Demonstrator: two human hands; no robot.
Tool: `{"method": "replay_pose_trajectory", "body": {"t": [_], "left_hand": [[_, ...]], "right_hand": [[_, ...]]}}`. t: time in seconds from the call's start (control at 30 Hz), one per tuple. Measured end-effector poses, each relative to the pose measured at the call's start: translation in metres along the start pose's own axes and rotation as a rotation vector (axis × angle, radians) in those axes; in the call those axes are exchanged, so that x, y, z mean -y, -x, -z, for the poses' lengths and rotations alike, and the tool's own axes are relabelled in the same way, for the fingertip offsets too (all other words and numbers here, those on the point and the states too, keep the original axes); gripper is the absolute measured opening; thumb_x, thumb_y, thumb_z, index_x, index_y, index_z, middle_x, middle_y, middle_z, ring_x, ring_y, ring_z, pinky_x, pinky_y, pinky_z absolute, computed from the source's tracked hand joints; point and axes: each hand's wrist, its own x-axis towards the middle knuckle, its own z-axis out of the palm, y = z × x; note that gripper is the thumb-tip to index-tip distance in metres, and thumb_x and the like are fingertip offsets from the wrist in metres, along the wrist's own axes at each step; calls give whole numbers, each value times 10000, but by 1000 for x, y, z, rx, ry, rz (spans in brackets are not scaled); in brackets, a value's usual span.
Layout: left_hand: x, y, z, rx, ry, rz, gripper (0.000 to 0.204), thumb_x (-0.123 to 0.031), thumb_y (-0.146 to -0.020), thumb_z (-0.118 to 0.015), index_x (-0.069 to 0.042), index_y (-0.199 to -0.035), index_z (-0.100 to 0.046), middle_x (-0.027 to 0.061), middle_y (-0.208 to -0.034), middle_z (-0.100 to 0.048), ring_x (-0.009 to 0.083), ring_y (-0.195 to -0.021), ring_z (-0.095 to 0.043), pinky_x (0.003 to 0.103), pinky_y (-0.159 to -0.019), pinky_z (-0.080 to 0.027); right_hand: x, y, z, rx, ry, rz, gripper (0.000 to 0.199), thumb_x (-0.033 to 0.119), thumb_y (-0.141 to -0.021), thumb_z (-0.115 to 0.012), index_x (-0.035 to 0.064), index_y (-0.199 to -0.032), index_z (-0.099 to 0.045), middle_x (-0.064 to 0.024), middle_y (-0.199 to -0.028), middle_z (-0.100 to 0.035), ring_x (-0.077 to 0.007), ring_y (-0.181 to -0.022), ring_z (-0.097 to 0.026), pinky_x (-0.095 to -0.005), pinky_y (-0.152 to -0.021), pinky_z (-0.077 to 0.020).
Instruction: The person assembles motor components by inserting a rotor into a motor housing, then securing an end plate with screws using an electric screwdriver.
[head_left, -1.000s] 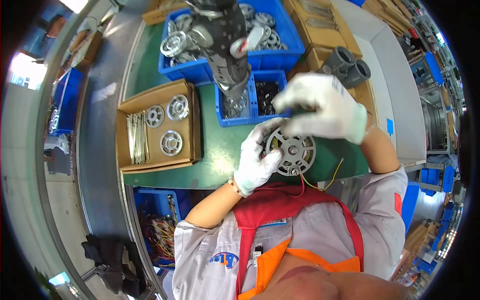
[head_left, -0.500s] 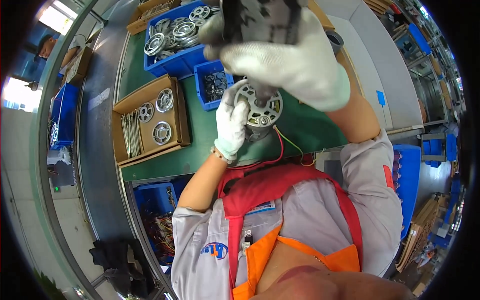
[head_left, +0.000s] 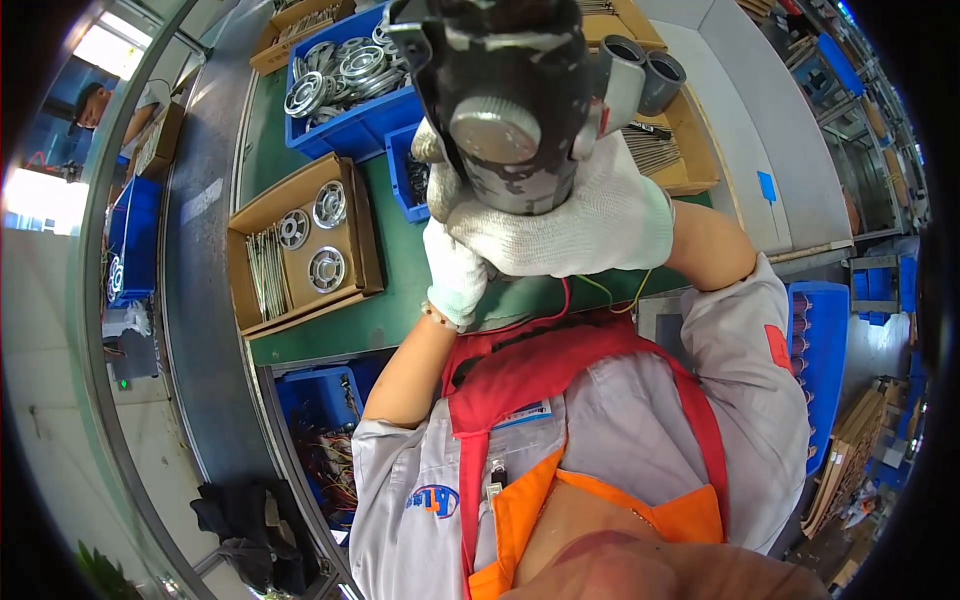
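A large black, worn cylindrical power driver (head_left: pixel 525 120) with a round knob on its side stands over the bench in front of me. My right hand (head_left: pixel 575 230), in a white knitted glove, is wrapped around its lower end. Just below and to the left is my gloved left hand (head_left: pixel 457 275), at the side of a motor with a slotted silver end cover. The driver and my right hand now hide nearly all of that motor and my left fingertips. Red wire (head_left: pixel 566 298) and yellow-green wire (head_left: pixel 640 290) trail from it toward my apron.
Left on the green bench, a cardboard box (head_left: pixel 372 262) holds silver end covers and long thin rods. Behind are a blue bin (head_left: pixel 355 130) of covers and a small blue bin (head_left: pixel 400 185) of small parts. Grey cups (head_left: pixel 660 85) and a rod-filled carton (head_left: pixel 700 165) stand right.
The driver and my right hand have come down and nearer, covering the motor's end cover that showed before. My left hand has stayed nearly in place.
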Motion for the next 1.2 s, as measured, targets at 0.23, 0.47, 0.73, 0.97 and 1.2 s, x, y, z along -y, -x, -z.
{"method": "replay_pose_trajectory", "body": {"t": [0.23, 0.47, 0.73, 0.97, 1.2], "left_hand": [[5, -4, 19, 108, -203, -247, 432, -216, -905, -577, 29, -1260, -544, 80, -1011, -674, 161, -870, -627, 294, -801, -508], [-26, 5, 2, 126, 248, -239, 518, -245, -916, -552, 45, -1342, -501, 129, -1231, -602, 193, -1119, -560, 328, -1004, -425], [-25, 2, 5, 176, 282, -233, 509, -269, -959, -546, 60, -1344, -497, 143, -1250, -594, 198, -1143, -556, 328, -1001, -430], [-2, 1, 6, 31, 24, -384, 459, -298, -982, -518, 21, -1311, -532, 140, -1220, -607, 207, -1127, -563, 339, -1006, -420], [15, -5, 5, 69, 70, -3, 566, -397, -972, -527, 41, -1330, -508, 167, -1278, -591, 232, -1166, -567, 336, -995, -435]], "right_hand": [[10, -33, 1, -128, -211, -199, 339, 77, -763, -763, 54, -1057, -598, 20, -903, -638, -66, -836, -604, -258, -777, -503], [-33, -51, 10, -123, -242, -117, 279, -4, -845, -686, -8, -1114, -611, -72, -968, -696, -158, -895, -683, -278, -824, -547], [-40, -49, 14, -95, -74, -149, 339, 80, -811, -734, 1, -1116, -609, -49, -930, -688, -117, -852, -648, -267, -782, -523], [19, -27, 3, -45, -216, -302, 296, 100, -790, -733, 13, -1062, -660, -36, -907, -687, -99, -815, -636, -250, -737, -514], [2, -3, -6, -43, -164, -340, 339, 91, -756, -764, 16, -1063, -643, -27, -903, -679, -85, -793, -600, -255, -740, -505]]}}
